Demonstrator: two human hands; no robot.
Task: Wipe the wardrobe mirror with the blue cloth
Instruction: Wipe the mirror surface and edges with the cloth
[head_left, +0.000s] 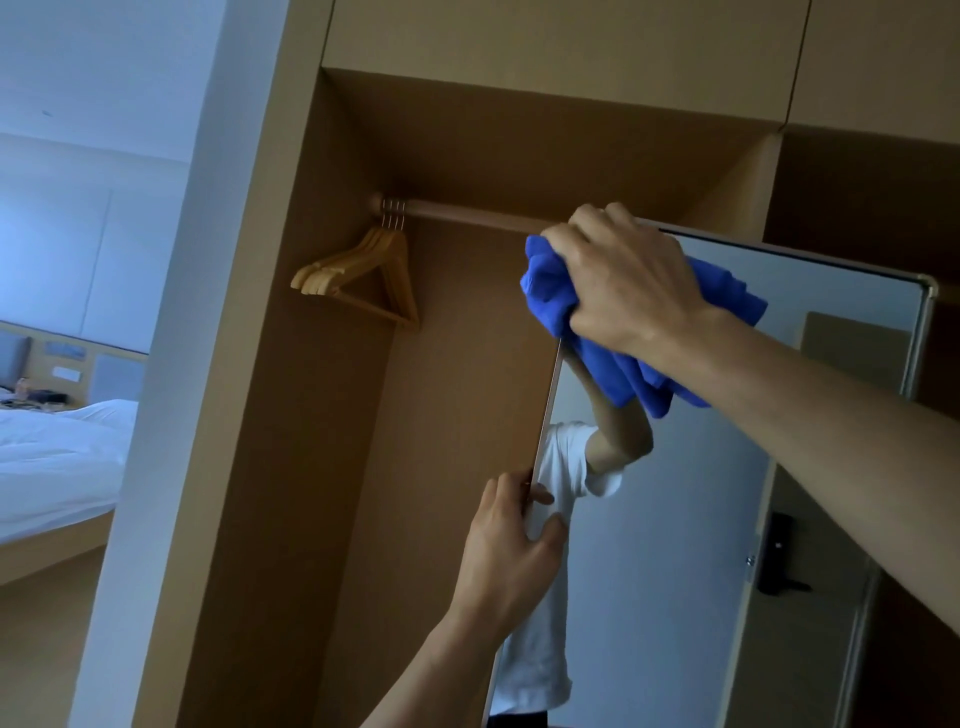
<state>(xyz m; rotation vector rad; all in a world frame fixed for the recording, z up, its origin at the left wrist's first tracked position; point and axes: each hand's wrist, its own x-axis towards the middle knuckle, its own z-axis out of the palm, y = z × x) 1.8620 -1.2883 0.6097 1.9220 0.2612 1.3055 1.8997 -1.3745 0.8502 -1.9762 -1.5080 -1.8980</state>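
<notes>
Evidently, the tall framed mirror (675, 519) is pinched steady by the left hand (504, 556), the bunched blue cloth (550, 291) clutched against it by the right hand (628, 275).

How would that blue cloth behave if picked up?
Probably floppy: the blue cloth bunches in folds under the right hand and droops below it. Likely light, since one hand holds it high against the mirror.
</notes>
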